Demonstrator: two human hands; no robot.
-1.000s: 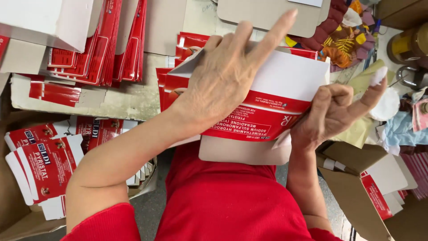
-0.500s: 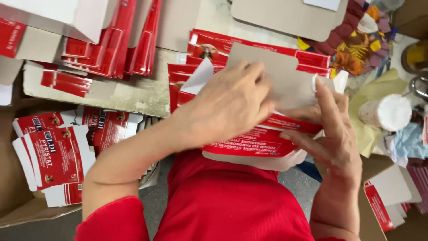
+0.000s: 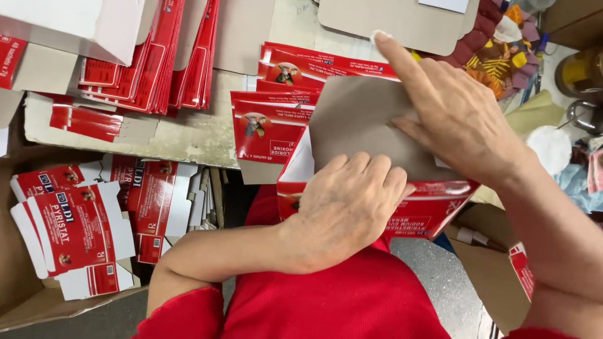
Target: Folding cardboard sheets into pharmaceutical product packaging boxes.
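At the far left, flat red-and-white carton blanks [image 3: 69, 232] lie fanned in an open cardboard box, and more red blanks [image 3: 151, 56] lean in a row on the desk [image 3: 182, 135] above them. In the middle, the left hand [image 3: 345, 210] lies palm-down with its fingers curled together over the near edge of a half-formed red carton [image 3: 433, 210] held above the person's red lap. To the right, the right hand [image 3: 455, 119] presses flat on the carton's grey-brown flap [image 3: 355, 119], fingers loosely spread and forefinger stretched out, with a round white pad [image 3: 553, 147] on the desk beyond it.
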